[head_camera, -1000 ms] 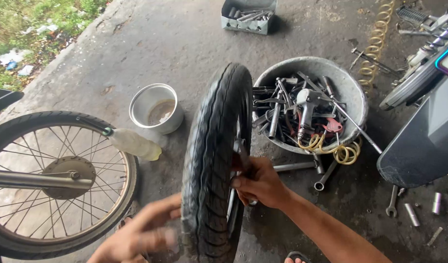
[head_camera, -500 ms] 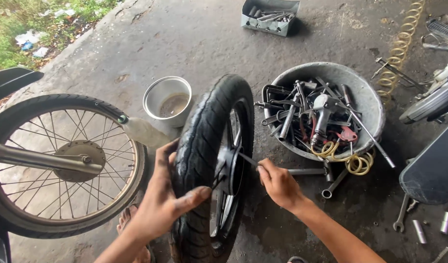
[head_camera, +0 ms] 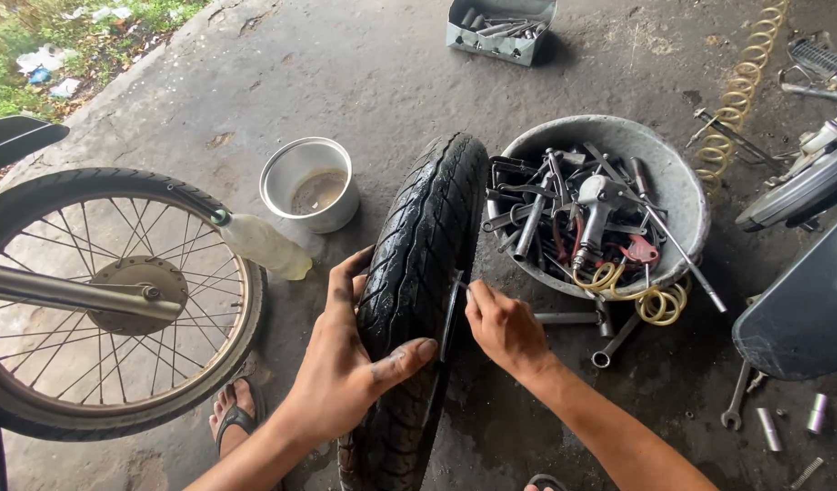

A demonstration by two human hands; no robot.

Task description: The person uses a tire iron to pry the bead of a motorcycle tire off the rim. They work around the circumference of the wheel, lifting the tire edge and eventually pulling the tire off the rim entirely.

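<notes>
Tyre (head_camera: 418, 273) matt black treaded rubber; basin (head_camera: 682, 173) dull grey metal; floor (head_camera: 345, 73) rough concrete.

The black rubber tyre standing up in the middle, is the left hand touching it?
Touching. The head view shows the left hand wrapped over the black rubber tyre, thumb pressed across the tread and fingers curled around the far side.

The tyre (head_camera: 418, 300) ran off the bottom edge, and the left hand (head_camera: 350, 364) covered part of its tread. The spoked wheel (head_camera: 100, 300) was cut by the left edge. Couldn't make out what the right hand (head_camera: 500, 327) pinched.
</notes>
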